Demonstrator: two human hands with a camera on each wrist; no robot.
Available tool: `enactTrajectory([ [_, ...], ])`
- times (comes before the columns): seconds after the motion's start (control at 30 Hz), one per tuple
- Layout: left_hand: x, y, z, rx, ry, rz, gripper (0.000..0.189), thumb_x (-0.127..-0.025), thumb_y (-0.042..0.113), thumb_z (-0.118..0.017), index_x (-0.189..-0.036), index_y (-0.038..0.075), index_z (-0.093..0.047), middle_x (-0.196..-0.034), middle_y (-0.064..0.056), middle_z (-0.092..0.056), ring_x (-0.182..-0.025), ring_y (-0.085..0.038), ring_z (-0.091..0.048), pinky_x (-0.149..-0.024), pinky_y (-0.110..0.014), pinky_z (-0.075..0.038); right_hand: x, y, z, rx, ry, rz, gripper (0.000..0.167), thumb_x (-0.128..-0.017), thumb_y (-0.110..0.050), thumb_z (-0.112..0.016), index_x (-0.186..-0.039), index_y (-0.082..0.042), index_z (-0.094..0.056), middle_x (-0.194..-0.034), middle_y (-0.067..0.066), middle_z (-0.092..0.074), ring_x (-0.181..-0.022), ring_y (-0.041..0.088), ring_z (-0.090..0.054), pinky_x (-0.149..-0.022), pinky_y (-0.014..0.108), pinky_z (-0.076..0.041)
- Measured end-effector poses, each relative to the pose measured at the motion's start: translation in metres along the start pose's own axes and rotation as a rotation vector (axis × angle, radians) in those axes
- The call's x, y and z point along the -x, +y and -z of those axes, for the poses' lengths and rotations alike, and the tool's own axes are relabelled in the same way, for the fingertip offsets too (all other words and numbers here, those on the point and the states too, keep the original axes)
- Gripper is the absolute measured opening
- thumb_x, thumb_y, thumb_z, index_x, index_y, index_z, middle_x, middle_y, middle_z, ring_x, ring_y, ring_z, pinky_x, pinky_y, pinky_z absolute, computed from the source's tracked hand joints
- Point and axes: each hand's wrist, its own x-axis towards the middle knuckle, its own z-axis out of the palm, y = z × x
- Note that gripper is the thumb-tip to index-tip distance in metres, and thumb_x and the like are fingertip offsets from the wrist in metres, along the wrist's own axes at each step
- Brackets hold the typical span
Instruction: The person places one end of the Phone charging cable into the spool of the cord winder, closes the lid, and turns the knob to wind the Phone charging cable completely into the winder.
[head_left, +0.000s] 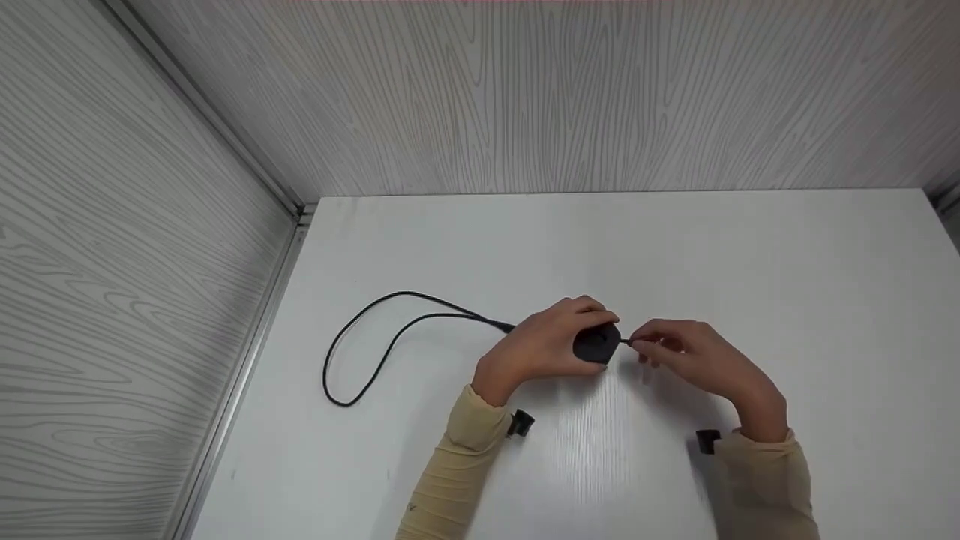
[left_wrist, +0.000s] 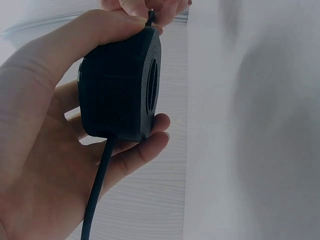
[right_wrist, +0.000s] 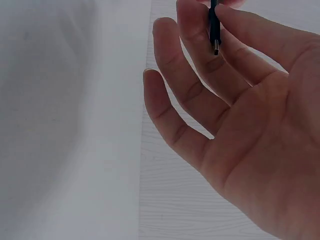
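A black six-sided cable case (head_left: 598, 345) with a round recess is held in my left hand (head_left: 541, 343) above the white table. In the left wrist view, thumb and fingers grip the case (left_wrist: 117, 85) by its opposite edges. A black cable (left_wrist: 98, 185) leaves its near end and runs back past the palm. At the opposite end, my right hand (head_left: 694, 356) pinches a short cable end between thumb and index finger. The right wrist view shows this black plug (right_wrist: 215, 30) with a small metal tip; the other fingers are loosely bent.
From the case the black cable (head_left: 406, 292) spreads in a long loop over the left part of the white table (head_left: 810, 270). Wood-grain panels (head_left: 480, 97) stand behind and at the left. Small black cameras (head_left: 521, 422) project from both wrists.
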Motion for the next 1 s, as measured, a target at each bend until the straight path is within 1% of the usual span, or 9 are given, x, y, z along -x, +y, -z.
enactTrajectory([
  [0.1,0.0,0.002,0.001,0.013,-0.001,-0.012,0.058,-0.089,0.032,-0.077,-0.145,0.023,-0.062,-0.14,0.006,-0.059,-0.119,-0.009,-0.057,-0.096,-0.022,-0.051,0.0,-0.005,-0.002,0.022,0.022,0.054,0.017,-0.107,-0.03,-0.064,-0.111,-0.02,-0.076,-0.092,0.004,-0.075,-0.085,0.024,-0.07,-0.078,0.025,-0.053],
  [0.2,0.0,0.004,0.003,0.021,0.003,-0.034,0.057,-0.091,0.032,-0.076,-0.145,0.021,-0.062,-0.139,0.005,-0.059,-0.118,-0.009,-0.057,-0.096,-0.021,-0.05,-0.001,-0.008,-0.004,0.027,0.036,0.075,0.014,-0.107,-0.027,-0.064,-0.106,-0.019,-0.075,-0.085,0.001,-0.072,-0.08,0.024,-0.068,-0.075,0.024,-0.051],
  [0.33,-0.001,0.004,0.005,0.025,0.013,-0.023,0.058,-0.091,0.031,-0.077,-0.145,0.021,-0.061,-0.139,0.005,-0.059,-0.118,-0.009,-0.056,-0.096,-0.021,-0.05,-0.004,-0.01,-0.008,0.012,0.055,0.092,0.012,-0.107,-0.025,-0.064,-0.102,-0.02,-0.073,-0.08,-0.003,-0.067,-0.077,0.026,-0.064,-0.071,0.024,-0.049],
  [0.4,-0.001,0.004,0.005,0.023,0.016,-0.013,0.059,-0.09,0.032,-0.079,-0.145,0.021,-0.061,-0.139,0.005,-0.059,-0.119,-0.009,-0.055,-0.098,-0.022,-0.05,-0.006,-0.01,-0.01,0.015,0.071,0.1,0.011,-0.107,-0.022,-0.064,-0.1,-0.021,-0.072,-0.077,-0.004,-0.065,-0.073,0.023,-0.062,-0.069,0.024,-0.047],
  [0.5,-0.003,0.005,0.002,-0.008,0.027,0.0,0.064,-0.09,0.038,-0.082,-0.147,0.023,-0.058,-0.141,0.006,-0.059,-0.122,-0.01,-0.055,-0.101,-0.023,-0.051,-0.007,-0.009,-0.012,0.028,0.08,0.09,0.01,-0.107,-0.021,-0.063,-0.099,-0.022,-0.069,-0.071,-0.004,-0.061,-0.065,0.014,-0.055,-0.064,0.025,-0.045],
  [0.6,-0.006,0.007,-0.003,-0.066,0.039,-0.003,0.07,-0.09,0.046,-0.083,-0.15,0.024,-0.055,-0.142,0.006,-0.058,-0.122,-0.01,-0.054,-0.101,-0.024,-0.052,-0.006,-0.007,-0.012,0.036,0.069,0.065,0.01,-0.109,-0.022,-0.06,-0.102,-0.021,-0.067,-0.067,-0.002,-0.058,-0.061,0.008,-0.049,-0.06,0.026,-0.043],
  [0.7,-0.007,0.009,-0.007,-0.102,0.048,-0.01,0.068,-0.09,0.047,-0.083,-0.148,0.023,-0.056,-0.139,0.006,-0.06,-0.117,-0.011,-0.054,-0.096,-0.023,-0.052,-0.005,-0.006,-0.012,0.032,0.043,0.048,0.011,-0.11,-0.025,-0.058,-0.103,-0.021,-0.065,-0.065,0.0,-0.055,-0.059,0.007,-0.047,-0.06,0.026,-0.042],
  [0.87,-0.006,0.01,-0.006,-0.08,0.044,-0.02,0.056,-0.09,0.043,-0.081,-0.139,0.022,-0.062,-0.13,0.008,-0.062,-0.108,-0.01,-0.053,-0.086,-0.019,-0.049,-0.002,-0.007,-0.009,0.017,0.006,0.051,0.013,-0.11,-0.029,-0.057,-0.101,-0.025,-0.064,-0.064,-0.005,-0.049,-0.058,0.007,-0.046,-0.059,0.027,-0.042],
  [1.0,-0.005,0.009,-0.005,-0.051,0.038,-0.039,0.053,-0.091,0.043,-0.08,-0.136,0.022,-0.063,-0.127,0.008,-0.062,-0.106,-0.009,-0.054,-0.085,-0.018,-0.047,-0.001,-0.008,-0.006,0.005,-0.014,0.048,0.014,-0.111,-0.031,-0.055,-0.102,-0.026,-0.064,-0.066,-0.007,-0.044,-0.058,0.005,-0.043,-0.059,0.026,-0.041],
])
